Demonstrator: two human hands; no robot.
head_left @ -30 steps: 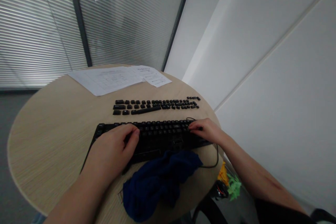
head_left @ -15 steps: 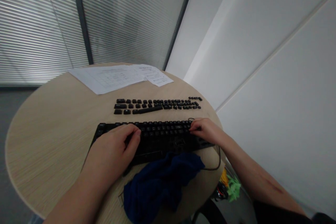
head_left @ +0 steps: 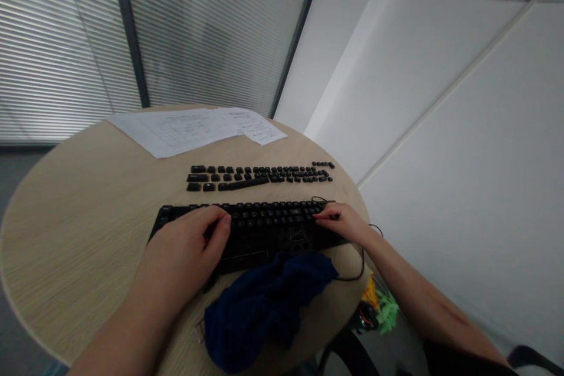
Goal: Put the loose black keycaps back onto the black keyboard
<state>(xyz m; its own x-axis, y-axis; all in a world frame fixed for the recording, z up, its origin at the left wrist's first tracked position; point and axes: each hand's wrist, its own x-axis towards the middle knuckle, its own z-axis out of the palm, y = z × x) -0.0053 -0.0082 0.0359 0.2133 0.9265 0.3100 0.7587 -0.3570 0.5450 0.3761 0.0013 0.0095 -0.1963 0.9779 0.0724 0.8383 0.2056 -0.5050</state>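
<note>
Hands, left (head_left: 185,247) and right (head_left: 341,222), rest on black keyboard (head_left: 268,226).

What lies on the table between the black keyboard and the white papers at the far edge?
In the head view, rows of loose black keycaps lie on the round table between the keyboard and the papers; bare wood shows around them.

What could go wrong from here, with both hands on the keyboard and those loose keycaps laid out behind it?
1. The loose keycaps sit in rows just beyond the keyboard; pushing the board forward could scatter them.
2. The cable loops off the table edge beside the right hand; the forearm might snag it.
3. The blue cloth bunches against the keyboard's near edge close to the left hand, and could drag or hide small parts.
</note>
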